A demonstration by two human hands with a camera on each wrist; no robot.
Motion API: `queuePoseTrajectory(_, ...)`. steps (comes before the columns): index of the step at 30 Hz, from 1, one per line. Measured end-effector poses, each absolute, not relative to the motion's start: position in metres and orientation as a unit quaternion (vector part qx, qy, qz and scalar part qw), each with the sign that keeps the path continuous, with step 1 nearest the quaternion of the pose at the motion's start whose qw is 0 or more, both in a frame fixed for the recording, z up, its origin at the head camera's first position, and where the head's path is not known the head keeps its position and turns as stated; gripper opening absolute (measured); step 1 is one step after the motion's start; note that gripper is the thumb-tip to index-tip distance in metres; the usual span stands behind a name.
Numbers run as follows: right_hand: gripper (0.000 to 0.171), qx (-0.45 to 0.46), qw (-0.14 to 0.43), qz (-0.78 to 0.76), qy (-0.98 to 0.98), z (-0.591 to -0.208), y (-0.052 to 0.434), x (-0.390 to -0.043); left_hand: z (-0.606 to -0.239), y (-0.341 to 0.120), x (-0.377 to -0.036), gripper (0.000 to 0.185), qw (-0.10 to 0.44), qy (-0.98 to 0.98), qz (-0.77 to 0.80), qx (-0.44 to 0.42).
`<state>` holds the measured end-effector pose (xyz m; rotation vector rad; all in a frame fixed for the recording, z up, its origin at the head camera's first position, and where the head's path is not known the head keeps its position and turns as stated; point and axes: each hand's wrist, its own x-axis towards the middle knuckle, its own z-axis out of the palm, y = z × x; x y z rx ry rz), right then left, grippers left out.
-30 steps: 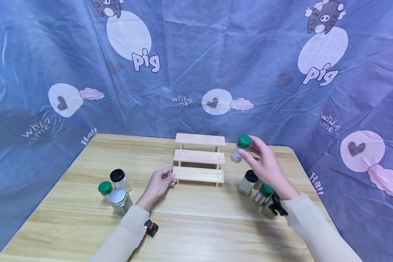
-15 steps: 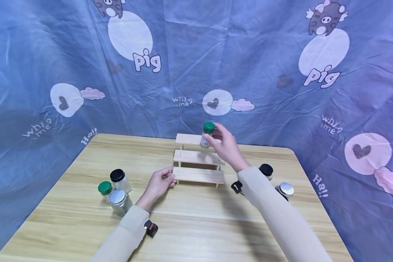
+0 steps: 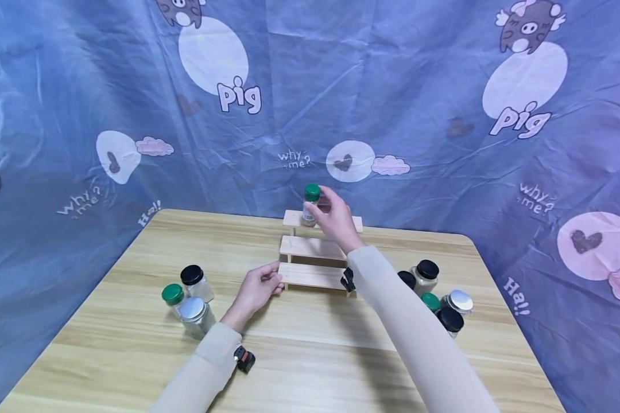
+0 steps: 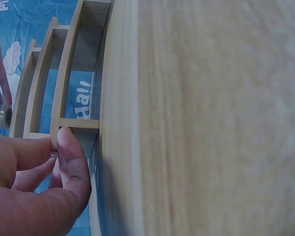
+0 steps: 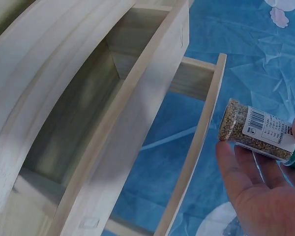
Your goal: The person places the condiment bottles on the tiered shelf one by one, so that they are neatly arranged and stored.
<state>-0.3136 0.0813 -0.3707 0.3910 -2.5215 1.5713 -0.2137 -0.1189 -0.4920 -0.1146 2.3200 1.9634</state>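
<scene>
A three-step wooden rack stands toward the back of the table. My left hand pinches the left end of its lowest step between thumb and fingers, as the left wrist view shows up close. My right hand holds a spice jar with a green lid, upright over the left part of the top step in the head view. Brown grains and a white barcode label show through the jar in the right wrist view. Its base is beside the top board's edge there, with a gap between them.
On the table's left stand a black-lidded jar, a green-lidded jar and a silver-lidded jar. Several more jars, including one with a silver lid, cluster at right beside my right sleeve. A blue curtain hangs behind the table.
My right hand has carried the green-lidded spice jar leftward and up, from right of the rack to over its top step. The left hand keeps its hold on the lowest step.
</scene>
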Motion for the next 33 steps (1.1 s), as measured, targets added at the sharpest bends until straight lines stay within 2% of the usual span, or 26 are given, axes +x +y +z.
queuePoseTrajectory(16, 0.049, 0.118, 0.058, 0.515, -0.847, -0.377, 0.063, -0.319, -0.494, -0.118, -0.214, 0.049, 0.05, 0.764, 0.642, -0.041)
queuePoseTrajectory(20, 0.055, 0.118, 0.056, 0.509, -0.851, -0.378, 0.063, -0.318, -0.494, -0.117, -0.214, 0.05, 0.053, 0.762, 0.644, -0.045)
queuePoseTrajectory(27, 0.074, 0.123, 0.046, 0.516, -0.847, -0.376, 0.08, -0.306, -0.492, -0.116, -0.212, 0.049, 0.048, 0.771, 0.634, -0.04)
queuePoseTrajectory(33, 0.074, 0.146, 0.053, 0.516, -0.842, -0.371, 0.11, -0.283, -0.492, -0.117, -0.213, 0.049, 0.051, 0.769, 0.635, -0.045)
